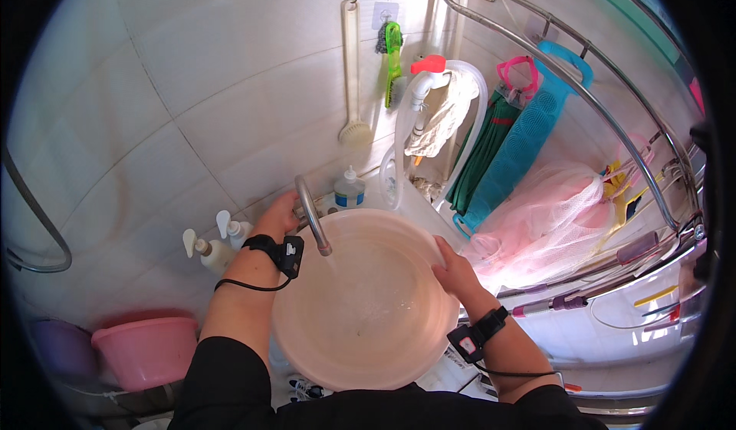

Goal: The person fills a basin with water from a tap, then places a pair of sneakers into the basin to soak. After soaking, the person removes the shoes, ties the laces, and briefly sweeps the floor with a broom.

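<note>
A large pale pink plastic basin [368, 367] with water in it stands beneath a curved metal faucet spout [311, 214]. Water runs from the spout into the basin. My left hand [282, 210] is at the base of the faucet, behind the basin's far left rim; its fingertips are partly hidden, so its grip cannot be told. On the right, my right hand [451, 266] holds the basin's rim, thumb on the inner side. A clear pump bottle [349, 188] with a blue label stands just behind the basin. Two white pump bottles [210, 253] are left of my left forearm.
Pink [146, 352] and purple [64, 346] tubs sit at lower left. A long-handled brush [352, 73] and a green brush [393, 65] hang on the tiled wall. At right are a red-handled tap [429, 64] with a hose, a blue scrubber strap [517, 142], pink mesh [540, 223] and curved metal rails [563, 76].
</note>
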`<state>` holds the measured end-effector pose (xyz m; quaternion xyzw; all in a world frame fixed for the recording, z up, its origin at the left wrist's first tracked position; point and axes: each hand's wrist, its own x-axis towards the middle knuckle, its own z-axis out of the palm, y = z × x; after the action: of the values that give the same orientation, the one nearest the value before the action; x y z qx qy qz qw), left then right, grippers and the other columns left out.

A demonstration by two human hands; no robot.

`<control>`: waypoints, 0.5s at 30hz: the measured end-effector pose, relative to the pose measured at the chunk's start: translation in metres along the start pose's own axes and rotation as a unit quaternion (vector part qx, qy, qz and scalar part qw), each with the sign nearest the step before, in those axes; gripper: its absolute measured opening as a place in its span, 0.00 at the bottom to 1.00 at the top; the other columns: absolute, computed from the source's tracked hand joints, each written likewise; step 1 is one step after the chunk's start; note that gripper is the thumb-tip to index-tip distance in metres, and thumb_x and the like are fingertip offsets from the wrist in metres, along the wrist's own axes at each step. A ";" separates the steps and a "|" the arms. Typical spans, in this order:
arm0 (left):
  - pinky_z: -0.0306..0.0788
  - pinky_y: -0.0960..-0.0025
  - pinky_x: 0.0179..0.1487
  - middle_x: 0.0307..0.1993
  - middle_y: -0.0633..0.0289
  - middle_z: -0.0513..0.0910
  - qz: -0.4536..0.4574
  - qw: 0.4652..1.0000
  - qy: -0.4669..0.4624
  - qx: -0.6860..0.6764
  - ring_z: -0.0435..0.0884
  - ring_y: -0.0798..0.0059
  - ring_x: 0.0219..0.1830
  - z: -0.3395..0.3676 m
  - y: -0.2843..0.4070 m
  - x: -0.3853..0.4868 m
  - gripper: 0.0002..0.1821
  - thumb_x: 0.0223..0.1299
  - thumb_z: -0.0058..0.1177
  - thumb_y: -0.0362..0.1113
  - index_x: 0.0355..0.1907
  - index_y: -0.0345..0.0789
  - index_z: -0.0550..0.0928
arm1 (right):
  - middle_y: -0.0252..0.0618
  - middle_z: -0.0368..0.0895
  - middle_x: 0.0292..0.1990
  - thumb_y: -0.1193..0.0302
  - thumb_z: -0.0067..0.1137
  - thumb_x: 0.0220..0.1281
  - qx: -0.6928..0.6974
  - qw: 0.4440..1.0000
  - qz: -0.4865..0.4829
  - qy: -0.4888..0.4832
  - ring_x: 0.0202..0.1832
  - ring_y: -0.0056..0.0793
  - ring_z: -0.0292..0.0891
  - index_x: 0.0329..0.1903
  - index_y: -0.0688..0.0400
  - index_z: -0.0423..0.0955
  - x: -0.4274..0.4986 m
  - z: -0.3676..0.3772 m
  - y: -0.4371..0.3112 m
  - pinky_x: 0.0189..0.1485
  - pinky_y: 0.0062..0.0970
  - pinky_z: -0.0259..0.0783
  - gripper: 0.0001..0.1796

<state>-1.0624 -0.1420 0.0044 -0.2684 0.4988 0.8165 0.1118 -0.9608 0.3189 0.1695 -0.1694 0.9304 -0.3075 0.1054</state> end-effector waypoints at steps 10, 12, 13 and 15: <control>0.63 0.68 0.47 0.40 0.62 0.72 0.003 0.986 0.063 0.157 0.69 0.72 0.41 0.033 0.017 -0.059 0.14 0.57 0.44 0.44 0.41 0.38 0.74 | 0.59 0.74 0.38 0.70 0.48 0.49 -0.005 1.000 -0.009 0.004 0.40 0.53 0.72 0.62 0.51 0.51 0.002 0.003 0.005 0.44 0.38 0.67 0.34; 0.62 0.70 0.45 0.39 0.65 0.67 0.012 0.961 0.107 0.254 0.63 0.73 0.37 0.043 0.017 -0.071 0.22 0.55 0.44 0.55 0.46 0.41 0.71 | 0.59 0.74 0.38 0.70 0.48 0.48 -0.001 1.000 -0.002 0.000 0.41 0.52 0.72 0.62 0.51 0.51 0.002 0.003 0.003 0.45 0.38 0.67 0.34; 0.61 0.70 0.46 0.38 0.65 0.69 0.004 0.962 0.121 0.243 0.65 0.74 0.39 0.045 0.018 -0.076 0.19 0.54 0.45 0.51 0.43 0.41 0.72 | 0.59 0.75 0.37 0.70 0.47 0.49 0.002 1.000 -0.004 0.000 0.40 0.53 0.72 0.62 0.50 0.51 0.002 0.002 0.003 0.44 0.39 0.67 0.34; 0.59 0.69 0.50 0.38 0.64 0.73 -0.016 0.963 0.138 0.229 0.68 0.74 0.41 0.048 0.021 -0.084 0.13 0.54 0.48 0.44 0.38 0.39 0.75 | 0.60 0.75 0.36 0.69 0.47 0.49 0.006 1.000 0.000 -0.004 0.40 0.54 0.72 0.62 0.50 0.50 0.002 0.002 0.001 0.44 0.41 0.67 0.34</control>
<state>-1.0174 -0.1025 0.0837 -0.3537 0.6791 0.6333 0.1129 -0.9620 0.3180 0.1677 -0.1698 0.9280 -0.3127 0.1101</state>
